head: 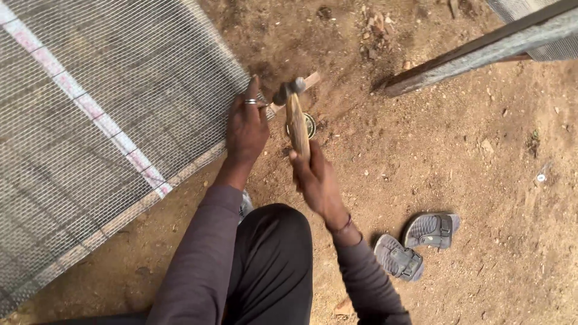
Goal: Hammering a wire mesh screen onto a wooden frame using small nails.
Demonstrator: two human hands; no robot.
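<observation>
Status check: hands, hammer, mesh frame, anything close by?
Right hand grips hammer, head raised. Left hand pins mesh frame corner. Small round tin beside it.

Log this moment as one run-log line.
right hand: grips hammer, head over frame corner | left hand: presses wire mesh on wooden frame | sandals on dirt

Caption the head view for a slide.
Right hand swings hammer while left hand steadies wire mesh frame on dirt.
</observation>
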